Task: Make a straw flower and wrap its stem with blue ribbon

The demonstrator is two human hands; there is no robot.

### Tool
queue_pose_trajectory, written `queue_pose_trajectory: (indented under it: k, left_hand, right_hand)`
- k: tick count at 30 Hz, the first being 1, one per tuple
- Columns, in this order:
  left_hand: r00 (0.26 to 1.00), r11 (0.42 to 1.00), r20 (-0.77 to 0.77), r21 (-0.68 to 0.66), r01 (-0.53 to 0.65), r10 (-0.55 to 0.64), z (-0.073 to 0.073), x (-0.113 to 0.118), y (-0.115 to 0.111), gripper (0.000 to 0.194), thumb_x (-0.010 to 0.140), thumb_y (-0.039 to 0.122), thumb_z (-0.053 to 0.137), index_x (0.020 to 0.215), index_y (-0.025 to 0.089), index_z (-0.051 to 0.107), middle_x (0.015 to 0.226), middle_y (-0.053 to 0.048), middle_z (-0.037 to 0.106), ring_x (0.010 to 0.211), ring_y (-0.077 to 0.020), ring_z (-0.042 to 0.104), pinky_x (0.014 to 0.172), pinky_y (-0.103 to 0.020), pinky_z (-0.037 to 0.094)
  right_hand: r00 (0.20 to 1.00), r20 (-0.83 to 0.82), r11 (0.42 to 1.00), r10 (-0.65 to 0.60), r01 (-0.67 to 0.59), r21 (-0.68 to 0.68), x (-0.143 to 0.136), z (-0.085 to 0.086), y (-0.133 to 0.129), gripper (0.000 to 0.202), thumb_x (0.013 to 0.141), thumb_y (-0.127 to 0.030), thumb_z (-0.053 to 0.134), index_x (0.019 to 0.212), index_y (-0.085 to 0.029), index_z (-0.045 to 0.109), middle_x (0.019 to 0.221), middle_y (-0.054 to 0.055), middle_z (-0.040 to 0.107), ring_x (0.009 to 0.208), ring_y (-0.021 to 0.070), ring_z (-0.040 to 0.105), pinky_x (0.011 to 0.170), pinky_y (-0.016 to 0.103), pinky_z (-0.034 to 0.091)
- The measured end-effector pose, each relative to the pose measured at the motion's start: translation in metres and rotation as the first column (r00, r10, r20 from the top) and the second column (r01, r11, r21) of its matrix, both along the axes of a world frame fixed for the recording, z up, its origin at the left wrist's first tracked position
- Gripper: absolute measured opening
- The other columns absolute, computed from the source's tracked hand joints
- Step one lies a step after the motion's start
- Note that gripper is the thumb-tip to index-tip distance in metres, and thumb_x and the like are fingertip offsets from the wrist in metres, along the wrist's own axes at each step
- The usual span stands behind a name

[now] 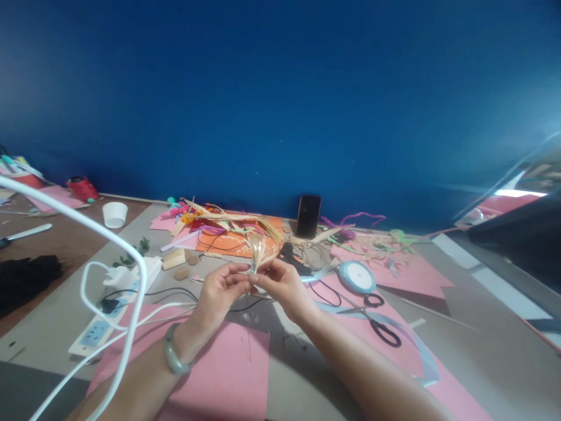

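Both hands meet at the middle of the table around a small tan husk bundle (257,250) that fans out upward. My left hand (222,287), with a pale green bangle on the wrist, pinches its lower end from the left. From the right, my right hand (283,285) pinches the same spot with thumb and fingers. A bit of pale blue shows at the pinched part, probably ribbon; the fingers hide most of it. Beside my right hand lie a roll of light blue ribbon (357,276), its loose tail (421,351), and open scissors (372,318) with black handles.
Husk strips and coloured pieces lie on an orange sheet (228,242) at the back. A phone (308,216) leans on the blue wall. Left are a power strip (94,333), a white cable (142,280) crossing the foreground, and a white cup (114,215). Pink paper (232,368) lies in front.
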State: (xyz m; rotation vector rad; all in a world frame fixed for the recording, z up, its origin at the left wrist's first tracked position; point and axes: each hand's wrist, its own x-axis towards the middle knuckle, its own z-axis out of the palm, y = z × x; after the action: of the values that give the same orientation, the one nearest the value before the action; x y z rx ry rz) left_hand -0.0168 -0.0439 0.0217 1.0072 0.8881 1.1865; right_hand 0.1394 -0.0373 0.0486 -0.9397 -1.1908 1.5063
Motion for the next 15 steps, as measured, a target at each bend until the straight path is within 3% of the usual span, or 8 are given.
queue_pose_trajectory:
  k: [6, 15]
  left_hand:
    - [1.0, 0.999, -0.016, 0.032, 0.022, -0.022, 0.0, 0.0004, -0.0014, 0.038, 0.073, 0.024, 0.074, 0.104, 0.015, 0.055, 0.074, -0.003, 0.074, 0.069, -0.0143, 0.069, 0.07, -0.025, 0.052]
    - [0.992, 0.993, 0.1, -0.084, 0.08, -0.072, 0.0048, 0.0038, -0.0022, 0.033, 0.072, 0.027, 0.075, 0.098, 0.014, 0.061, 0.072, -0.004, 0.073, 0.069, -0.0147, 0.068, 0.072, -0.025, 0.051]
  right_hand:
    - [1.0, 0.011, 1.0, -0.014, 0.014, -0.017, -0.0014, 0.0006, -0.0009, 0.027, 0.066, -0.032, 0.079, 0.069, -0.016, 0.057, 0.057, -0.002, 0.064, 0.055, 0.0133, 0.061, 0.058, 0.027, 0.048]
    - [0.996, 0.076, 0.999, -0.044, 0.046, -0.025, 0.0023, 0.002, 0.0025, 0.031, 0.063, -0.038, 0.08, 0.066, -0.016, 0.058, 0.058, -0.002, 0.062, 0.055, 0.0135, 0.06, 0.057, 0.027, 0.048]
